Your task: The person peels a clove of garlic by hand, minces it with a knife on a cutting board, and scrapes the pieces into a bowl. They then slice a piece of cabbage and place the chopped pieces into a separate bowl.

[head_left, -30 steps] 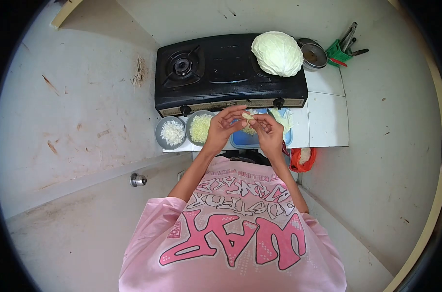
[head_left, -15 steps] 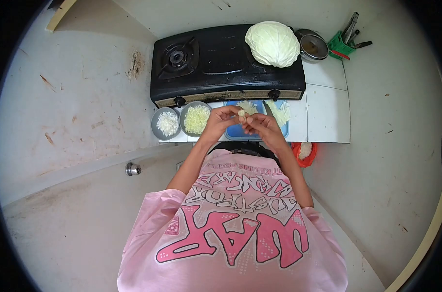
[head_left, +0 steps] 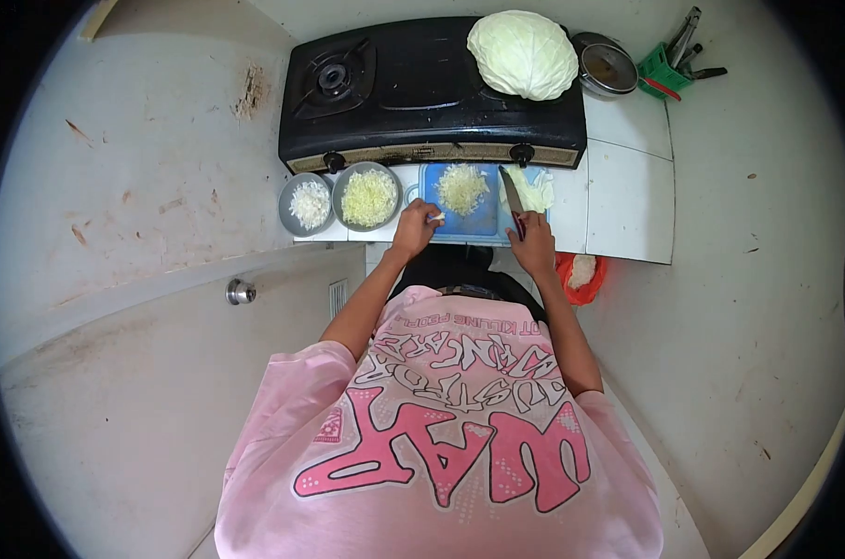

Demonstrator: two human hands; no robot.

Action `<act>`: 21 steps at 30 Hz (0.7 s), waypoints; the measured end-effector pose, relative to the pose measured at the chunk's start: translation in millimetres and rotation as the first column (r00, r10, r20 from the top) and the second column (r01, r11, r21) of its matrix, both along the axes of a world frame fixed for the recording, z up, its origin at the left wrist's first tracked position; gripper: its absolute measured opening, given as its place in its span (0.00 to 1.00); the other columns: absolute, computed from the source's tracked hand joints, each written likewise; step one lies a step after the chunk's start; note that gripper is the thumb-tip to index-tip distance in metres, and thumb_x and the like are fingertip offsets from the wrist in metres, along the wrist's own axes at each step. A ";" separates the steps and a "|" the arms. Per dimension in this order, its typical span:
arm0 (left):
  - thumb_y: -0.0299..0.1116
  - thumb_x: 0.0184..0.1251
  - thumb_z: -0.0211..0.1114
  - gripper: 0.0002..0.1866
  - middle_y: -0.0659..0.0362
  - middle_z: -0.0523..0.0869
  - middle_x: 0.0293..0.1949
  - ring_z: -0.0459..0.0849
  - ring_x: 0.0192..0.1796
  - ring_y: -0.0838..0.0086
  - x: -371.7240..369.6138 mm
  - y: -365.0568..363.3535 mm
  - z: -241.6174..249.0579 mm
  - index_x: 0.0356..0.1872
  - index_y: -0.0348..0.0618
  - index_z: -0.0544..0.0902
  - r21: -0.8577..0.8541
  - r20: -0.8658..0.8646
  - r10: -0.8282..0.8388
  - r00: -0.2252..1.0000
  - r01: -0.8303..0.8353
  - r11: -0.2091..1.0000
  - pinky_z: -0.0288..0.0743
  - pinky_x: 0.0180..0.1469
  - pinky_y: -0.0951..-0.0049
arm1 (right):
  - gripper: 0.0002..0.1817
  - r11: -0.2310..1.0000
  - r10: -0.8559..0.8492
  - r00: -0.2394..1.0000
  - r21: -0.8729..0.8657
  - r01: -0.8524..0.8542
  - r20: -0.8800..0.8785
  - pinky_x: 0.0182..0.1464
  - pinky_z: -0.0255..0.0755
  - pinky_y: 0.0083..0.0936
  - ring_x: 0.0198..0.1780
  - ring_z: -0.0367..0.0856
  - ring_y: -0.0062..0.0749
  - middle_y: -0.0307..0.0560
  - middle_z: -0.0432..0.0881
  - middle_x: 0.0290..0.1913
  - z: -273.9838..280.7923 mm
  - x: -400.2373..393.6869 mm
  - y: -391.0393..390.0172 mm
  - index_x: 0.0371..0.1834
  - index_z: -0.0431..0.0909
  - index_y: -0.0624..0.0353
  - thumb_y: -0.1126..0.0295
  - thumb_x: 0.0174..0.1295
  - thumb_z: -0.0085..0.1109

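My left hand [head_left: 415, 228] is closed at the left edge of the blue cutting board [head_left: 478, 224]. Between its fingertips is a small pale clove [head_left: 436, 217], perhaps garlic. At the board's right side, my right hand [head_left: 533, 244] has its fingers round the dark handle of a knife [head_left: 513, 196]. The blade points away from me and lies beside a pale cabbage leaf [head_left: 536, 191]. A heap of finely chopped pale pieces [head_left: 462, 189] sits on the board between my hands, towards the back.
Left of the board stand a bowl of chopped light-green pieces [head_left: 369, 197] and a bowl of chopped white pieces [head_left: 310, 205]. Behind is a black gas stove [head_left: 413, 84] bearing a whole cabbage [head_left: 523, 54]. A red bag [head_left: 581, 279] hangs at the counter's front edge.
My hands have parted and lowered to the board. The left keeps the small pale clove, while the right has let go of it and taken the knife handle. The view has shifted slightly.
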State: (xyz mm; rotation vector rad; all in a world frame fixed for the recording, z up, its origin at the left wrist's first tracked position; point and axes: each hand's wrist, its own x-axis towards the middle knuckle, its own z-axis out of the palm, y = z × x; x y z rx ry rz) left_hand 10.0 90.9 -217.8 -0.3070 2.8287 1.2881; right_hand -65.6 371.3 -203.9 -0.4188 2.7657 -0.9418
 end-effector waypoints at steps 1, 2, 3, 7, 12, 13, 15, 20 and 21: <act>0.28 0.58 0.76 0.11 0.48 0.83 0.35 0.85 0.38 0.53 -0.3 0.0 -4.6 0.38 0.35 0.84 -0.048 -0.020 -0.003 1.000 0.002 0.999 0.77 0.44 0.57 | 0.19 1.000 0.023 1.000 -0.010 -0.023 -0.012 0.51 0.76 0.49 0.51 0.83 0.58 0.56 0.81 0.48 -4.0 -0.3 0.0 0.52 0.75 0.63 0.68 0.61 0.69; 0.28 0.58 0.76 0.10 0.48 0.83 0.35 0.84 0.40 0.52 0.3 0.9 -8.7 0.37 0.36 0.84 -0.042 -0.029 0.004 1.000 -0.005 0.999 0.77 0.45 0.56 | 0.21 0.999 0.046 0.999 -0.020 -0.047 -0.026 0.51 0.76 0.50 0.51 0.82 0.59 0.57 0.81 0.48 -7.6 -1.7 -0.4 0.53 0.73 0.63 0.69 0.60 0.69; 0.29 0.59 0.75 0.10 0.48 0.83 0.35 0.84 0.41 0.52 0.3 2.2 -9.9 0.37 0.36 0.84 -0.038 -0.038 0.009 0.999 -0.010 0.999 0.76 0.46 0.55 | 0.22 0.999 0.050 0.999 -0.021 -0.051 -0.015 0.52 0.76 0.49 0.51 0.82 0.60 0.59 0.80 0.49 -13.5 -2.6 -0.1 0.54 0.71 0.64 0.71 0.59 0.69; 0.28 0.61 0.74 0.08 0.50 0.83 0.35 0.83 0.43 0.52 0.0 7.6 -11.4 0.37 0.37 0.85 -0.062 -0.054 0.017 0.998 -0.020 0.998 0.75 0.49 0.55 | 0.24 0.998 0.040 0.998 -0.042 -0.038 0.058 0.53 0.75 0.49 0.51 0.81 0.62 0.64 0.80 0.48 -27.8 -6.6 2.1 0.55 0.67 0.65 0.77 0.57 0.67; 0.28 0.61 0.74 0.08 0.51 0.83 0.36 0.82 0.43 0.54 5.0 14.6 -11.3 0.38 0.38 0.86 -0.012 -0.077 0.090 0.993 -0.091 0.996 0.75 0.49 0.56 | 0.23 0.986 -0.027 1.000 -0.166 0.027 -0.002 0.49 0.76 0.46 0.46 0.83 0.57 0.62 0.81 0.44 -14.2 3.8 0.8 0.56 0.65 0.65 0.78 0.59 0.62; 0.28 0.61 0.74 0.08 0.51 0.83 0.36 0.82 0.44 0.54 6.8 15.4 -13.8 0.38 0.39 0.86 -0.019 -0.101 0.077 0.992 -0.080 0.997 0.75 0.49 0.56 | 0.22 0.979 -0.043 0.999 -0.199 0.046 0.021 0.48 0.76 0.45 0.45 0.83 0.56 0.61 0.82 0.43 -12.9 6.4 2.4 0.56 0.65 0.65 0.78 0.60 0.62; 0.28 0.61 0.74 0.08 0.51 0.84 0.36 0.82 0.44 0.55 10.4 18.0 -12.1 0.39 0.39 0.86 0.045 -0.032 0.083 0.996 -0.082 0.996 0.75 0.49 0.57 | 0.22 0.962 -0.051 0.995 -0.262 0.072 0.088 0.46 0.76 0.44 0.42 0.84 0.55 0.60 0.82 0.41 -4.8 12.0 5.4 0.56 0.65 0.65 0.77 0.60 0.61; 0.25 0.61 0.73 0.06 0.51 0.85 0.38 0.82 0.44 0.55 13.7 23.5 -7.1 0.39 0.39 0.87 -0.134 -0.125 0.104 0.987 -0.121 0.984 0.75 0.50 0.58 | 0.22 0.940 0.019 0.991 -0.341 0.026 0.130 0.43 0.76 0.45 0.37 0.84 0.53 0.58 0.82 0.38 15.0 20.9 14.2 0.58 0.65 0.64 0.74 0.62 0.61; 0.25 0.61 0.72 0.05 0.51 0.85 0.38 0.82 0.44 0.55 10.8 24.4 -9.7 0.38 0.39 0.87 -0.102 -0.137 0.135 0.981 -0.149 0.984 0.75 0.50 0.58 | 0.23 0.938 0.038 0.988 -0.348 0.016 0.148 0.43 0.76 0.45 0.36 0.84 0.52 0.58 0.82 0.37 16.2 20.5 14.4 0.58 0.65 0.64 0.74 0.62 0.61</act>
